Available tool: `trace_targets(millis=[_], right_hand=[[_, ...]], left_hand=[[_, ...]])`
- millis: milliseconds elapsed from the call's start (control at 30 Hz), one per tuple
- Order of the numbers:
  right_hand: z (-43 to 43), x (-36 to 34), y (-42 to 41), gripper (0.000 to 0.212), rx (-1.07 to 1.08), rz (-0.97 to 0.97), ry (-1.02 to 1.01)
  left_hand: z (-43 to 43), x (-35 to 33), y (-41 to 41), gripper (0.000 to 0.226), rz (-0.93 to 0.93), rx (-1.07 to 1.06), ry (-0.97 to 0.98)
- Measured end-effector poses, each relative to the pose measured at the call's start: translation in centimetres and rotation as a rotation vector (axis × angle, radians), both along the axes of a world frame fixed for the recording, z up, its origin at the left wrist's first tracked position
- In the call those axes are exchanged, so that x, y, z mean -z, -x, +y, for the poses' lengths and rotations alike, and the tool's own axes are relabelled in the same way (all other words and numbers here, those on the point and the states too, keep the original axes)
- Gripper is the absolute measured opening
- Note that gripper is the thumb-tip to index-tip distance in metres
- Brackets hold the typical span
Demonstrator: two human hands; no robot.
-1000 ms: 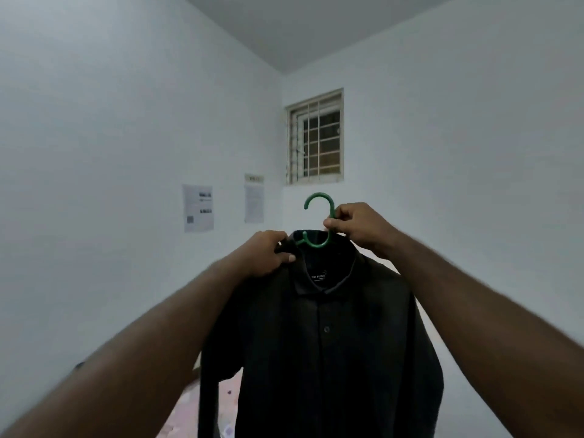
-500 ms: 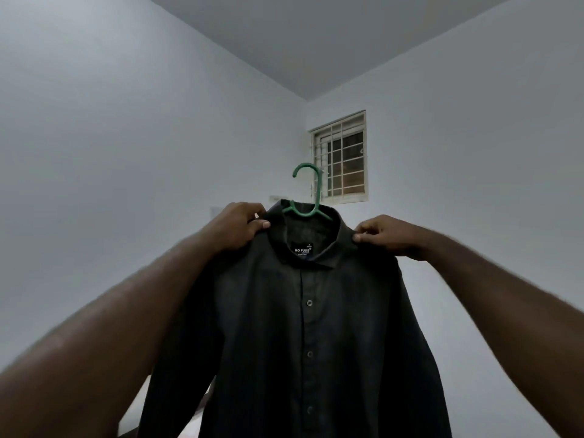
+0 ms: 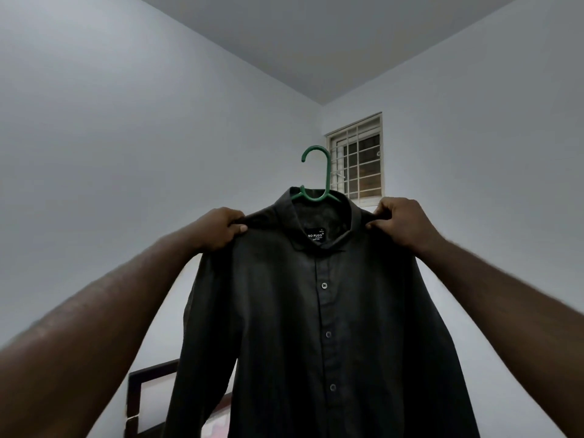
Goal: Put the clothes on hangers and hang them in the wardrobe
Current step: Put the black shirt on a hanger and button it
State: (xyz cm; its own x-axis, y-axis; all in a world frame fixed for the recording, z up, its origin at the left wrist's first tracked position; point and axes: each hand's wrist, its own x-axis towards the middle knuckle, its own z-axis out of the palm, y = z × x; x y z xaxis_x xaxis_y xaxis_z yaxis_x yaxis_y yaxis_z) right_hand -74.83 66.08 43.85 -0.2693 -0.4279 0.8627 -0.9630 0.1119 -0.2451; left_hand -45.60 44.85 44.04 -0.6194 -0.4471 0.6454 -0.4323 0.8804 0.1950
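**Dark shirt held up on green hanger**

Held high in front of a white room corner: dark button-up shirt (image 3: 319, 311), draped on a green plastic hanger (image 3: 317, 181), hook sticking up above the collar. Left hand (image 3: 221, 227) curled around the shirt's left shoulder, thumb pressed on the front of the fabric. Right hand (image 3: 401, 222) pinching the opposite shoulder, fingers bent over the seam. Front placket buttoned, black neck label (image 3: 315, 236) reading "NO FUSS" inside the collar. Behind the hook, a barred window (image 3: 360, 159) high on the wall. Low left, partly hidden by the shirt, a dark wooden frame (image 3: 148, 393).
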Motion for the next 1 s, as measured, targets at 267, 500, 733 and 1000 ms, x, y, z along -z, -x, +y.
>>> trace_targets(millis=[267,500,733,1000], right_hand=[[3.6,-0.2,2.3,0.054,-0.228,-0.383,-0.42],[5.9,1.4,3.3,0.057,-0.423,-0.602,-0.316],[6.4,1.6,2.3,0.023,-0.145,-0.333,-0.23],[5.7,2.0,0.4,0.013,0.095,0.111,0.022]], left_hand=[[0.2,-1.3,-0.2,0.011,0.163,0.036,0.102],[0.2,-1.3,-0.2,0.01,0.104,0.042,0.083],[-0.5,-0.8,0.1,0.011,0.081,0.028,0.056],[-0.4,-0.4,0.5,0.018,0.123,-0.11,0.018]])
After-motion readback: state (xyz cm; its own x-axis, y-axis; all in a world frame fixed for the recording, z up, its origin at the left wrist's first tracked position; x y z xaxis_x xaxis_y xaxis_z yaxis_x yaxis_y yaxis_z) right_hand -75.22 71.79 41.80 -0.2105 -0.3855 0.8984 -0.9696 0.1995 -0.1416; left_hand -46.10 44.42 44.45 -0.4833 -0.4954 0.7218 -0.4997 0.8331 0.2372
